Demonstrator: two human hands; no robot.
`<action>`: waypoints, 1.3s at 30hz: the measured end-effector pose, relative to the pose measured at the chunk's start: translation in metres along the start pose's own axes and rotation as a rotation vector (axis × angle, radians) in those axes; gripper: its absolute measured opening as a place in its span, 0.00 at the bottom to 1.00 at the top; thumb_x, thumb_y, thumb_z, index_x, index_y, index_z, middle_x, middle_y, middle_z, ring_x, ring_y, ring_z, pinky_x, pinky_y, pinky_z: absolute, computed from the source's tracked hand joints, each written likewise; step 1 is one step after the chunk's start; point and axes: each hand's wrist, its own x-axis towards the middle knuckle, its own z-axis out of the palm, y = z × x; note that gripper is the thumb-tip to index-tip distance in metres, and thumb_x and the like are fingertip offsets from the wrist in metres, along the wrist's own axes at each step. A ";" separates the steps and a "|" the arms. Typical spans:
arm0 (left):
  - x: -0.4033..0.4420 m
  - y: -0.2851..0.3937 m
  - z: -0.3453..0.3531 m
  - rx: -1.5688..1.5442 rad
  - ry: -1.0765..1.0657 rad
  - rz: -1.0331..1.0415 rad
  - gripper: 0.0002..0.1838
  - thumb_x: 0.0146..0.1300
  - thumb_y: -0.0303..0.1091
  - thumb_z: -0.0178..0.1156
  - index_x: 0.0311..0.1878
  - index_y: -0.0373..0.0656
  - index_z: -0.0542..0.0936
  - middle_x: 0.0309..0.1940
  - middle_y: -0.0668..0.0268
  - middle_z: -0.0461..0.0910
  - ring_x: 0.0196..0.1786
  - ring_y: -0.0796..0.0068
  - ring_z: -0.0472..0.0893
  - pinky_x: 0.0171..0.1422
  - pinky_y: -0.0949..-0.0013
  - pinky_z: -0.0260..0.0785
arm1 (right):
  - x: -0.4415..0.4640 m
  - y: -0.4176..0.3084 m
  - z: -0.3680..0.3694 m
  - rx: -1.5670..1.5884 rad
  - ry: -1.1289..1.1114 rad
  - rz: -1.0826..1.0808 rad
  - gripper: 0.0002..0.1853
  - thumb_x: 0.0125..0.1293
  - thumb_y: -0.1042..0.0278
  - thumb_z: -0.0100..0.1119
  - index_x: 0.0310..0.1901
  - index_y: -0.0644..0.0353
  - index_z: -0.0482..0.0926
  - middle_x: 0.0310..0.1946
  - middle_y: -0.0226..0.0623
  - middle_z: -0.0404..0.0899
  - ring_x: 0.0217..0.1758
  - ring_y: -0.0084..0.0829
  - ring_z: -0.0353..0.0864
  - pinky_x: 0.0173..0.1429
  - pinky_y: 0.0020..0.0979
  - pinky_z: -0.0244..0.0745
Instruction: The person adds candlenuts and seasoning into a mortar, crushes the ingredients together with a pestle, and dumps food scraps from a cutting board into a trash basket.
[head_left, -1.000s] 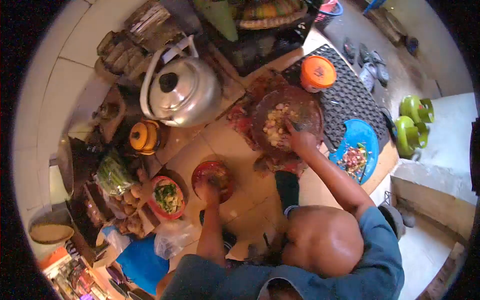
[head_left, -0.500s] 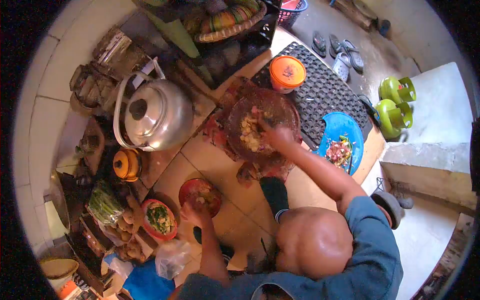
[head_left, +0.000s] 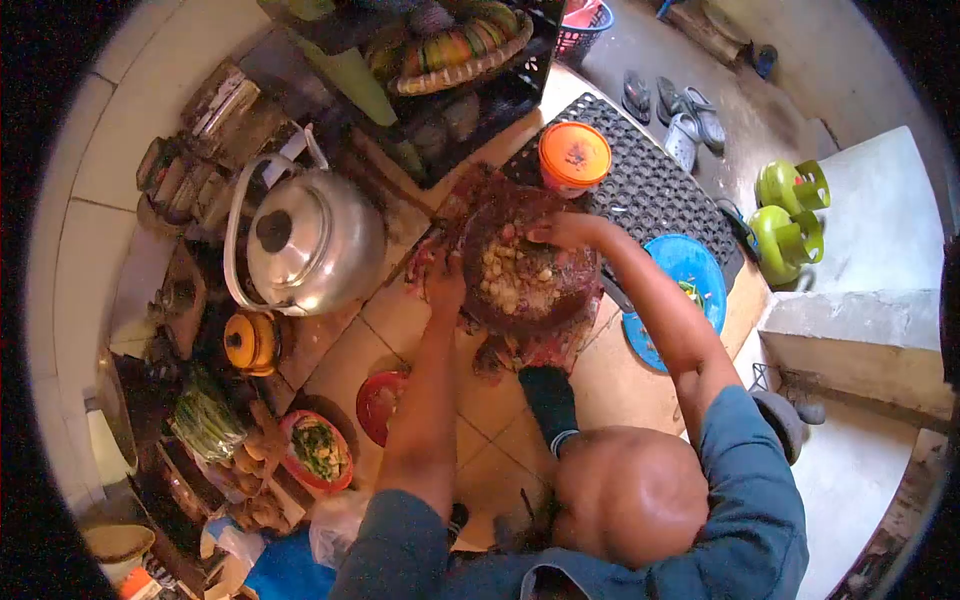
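Observation:
A wide dark mortar (head_left: 485, 310) rests on a reddish patterned cloth (head_left: 490, 355) on the tiled floor. Chunky pale pieces of food (head_left: 510, 280) with some reddish bits lie in its middle. Against the mortar's left rim is my left hand (head_left: 445, 285), its fingers curled at the edge. Over the upper right part of the mortar, my right hand (head_left: 562, 231) is closed with the fingertips down at the food. What those fingers hold, if anything, is hidden. My left forearm partly covers a small red bowl (head_left: 378, 405).
Left of me stand a large kettle (head_left: 315, 240), an orange lidded pot (head_left: 250, 342) and a red plate of chopped greens (head_left: 320, 450). To the right are an orange-lidded tub (head_left: 575, 155), a black mat (head_left: 640, 160), a blue plate (head_left: 690, 262) and green gas cylinders (head_left: 785, 240).
My left hand has moved from the small red bowl up to the mortar's left rim. My right hand has shifted up and right within the mortar.

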 end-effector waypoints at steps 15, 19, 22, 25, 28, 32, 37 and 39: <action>0.014 -0.026 0.012 0.070 0.089 0.263 0.29 0.69 0.46 0.49 0.67 0.39 0.62 0.55 0.52 0.72 0.53 0.57 0.75 0.57 0.59 0.67 | 0.011 0.029 -0.007 -0.018 0.079 -0.098 0.24 0.68 0.48 0.47 0.64 0.41 0.67 0.47 0.47 0.80 0.46 0.50 0.81 0.53 0.44 0.75; -0.097 0.052 -0.012 -0.649 0.264 -0.214 0.30 0.66 0.41 0.55 0.65 0.33 0.60 0.58 0.54 0.67 0.54 0.63 0.71 0.60 0.61 0.64 | 0.013 -0.002 0.035 -0.243 0.376 0.019 0.22 0.68 0.51 0.48 0.62 0.41 0.70 0.46 0.55 0.78 0.48 0.49 0.80 0.45 0.42 0.78; -0.136 0.044 0.012 -0.738 -0.023 -0.571 0.32 0.65 0.40 0.57 0.66 0.34 0.57 0.61 0.50 0.64 0.59 0.62 0.69 0.63 0.64 0.62 | -0.032 -0.048 0.078 -0.490 0.306 0.295 0.22 0.68 0.52 0.49 0.63 0.39 0.69 0.45 0.57 0.78 0.43 0.49 0.81 0.42 0.42 0.78; -0.139 -0.026 0.098 -0.741 0.026 -0.408 0.36 0.64 0.41 0.58 0.70 0.42 0.54 0.64 0.50 0.61 0.59 0.57 0.70 0.59 0.62 0.69 | -0.040 -0.014 0.076 -0.413 0.271 0.229 0.23 0.69 0.53 0.48 0.64 0.40 0.67 0.45 0.56 0.79 0.34 0.50 0.82 0.40 0.43 0.78; -0.131 -0.051 0.112 -0.629 0.135 -0.270 0.35 0.63 0.41 0.57 0.69 0.41 0.55 0.63 0.47 0.62 0.58 0.53 0.71 0.59 0.59 0.68 | -0.026 0.014 0.034 0.333 0.141 0.182 0.23 0.70 0.53 0.47 0.65 0.43 0.66 0.46 0.56 0.78 0.34 0.49 0.82 0.38 0.42 0.78; -0.122 -0.034 0.037 -0.511 -0.059 -0.313 0.33 0.63 0.41 0.55 0.68 0.38 0.57 0.61 0.43 0.63 0.57 0.48 0.72 0.61 0.56 0.65 | -0.074 -0.036 0.032 -0.104 0.472 0.032 0.22 0.70 0.53 0.46 0.64 0.44 0.67 0.48 0.49 0.79 0.53 0.50 0.77 0.61 0.46 0.69; -0.107 -0.011 -0.010 -0.221 -0.268 -0.359 0.33 0.65 0.44 0.51 0.68 0.36 0.57 0.61 0.41 0.65 0.58 0.46 0.72 0.64 0.55 0.61 | -0.044 -0.002 0.115 -0.419 0.340 0.118 0.23 0.68 0.51 0.49 0.63 0.43 0.68 0.45 0.55 0.78 0.47 0.54 0.79 0.51 0.48 0.72; -0.108 0.020 -0.014 -0.245 -0.089 -0.487 0.34 0.67 0.46 0.48 0.70 0.37 0.54 0.63 0.42 0.63 0.62 0.48 0.69 0.66 0.58 0.59 | -0.036 0.003 0.102 -0.265 0.267 0.153 0.24 0.68 0.48 0.47 0.62 0.47 0.69 0.45 0.55 0.79 0.45 0.56 0.79 0.52 0.50 0.72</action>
